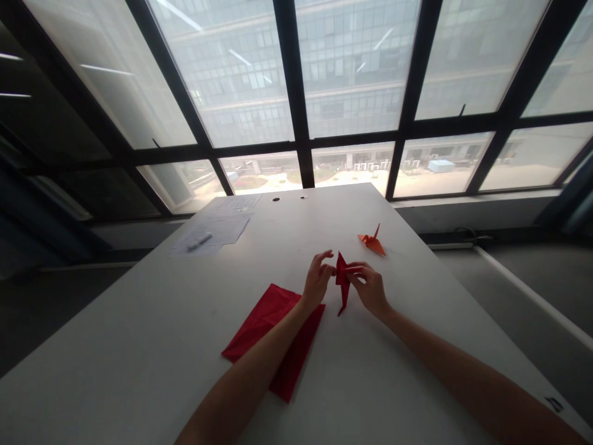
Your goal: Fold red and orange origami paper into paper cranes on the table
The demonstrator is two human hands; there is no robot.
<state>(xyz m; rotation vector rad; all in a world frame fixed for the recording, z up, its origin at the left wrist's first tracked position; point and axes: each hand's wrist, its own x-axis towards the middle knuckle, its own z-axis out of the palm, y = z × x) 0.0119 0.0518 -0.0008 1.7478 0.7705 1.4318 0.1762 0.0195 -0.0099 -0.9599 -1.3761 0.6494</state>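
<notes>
A red origami crane [341, 275] is held just above the white table, its narrow, bent tip pointing down toward me. My right hand [369, 287] pinches its right side between thumb and fingers. From the left, my left hand [318, 279] grips the crane's edge with curled fingertips, while one finger stays raised away from it. Beyond my right hand an orange origami crane [372, 243] rests on the table. Red paper sheets [264, 318] lie under my left forearm, which covers part of them.
On the white table [152, 346], printed papers [217, 225] lie at the far left with a blurred pen-like object [200, 241] on them. Two round holes pierce the tabletop near its far edge. Large dark-framed windows [301, 93] stand behind the table.
</notes>
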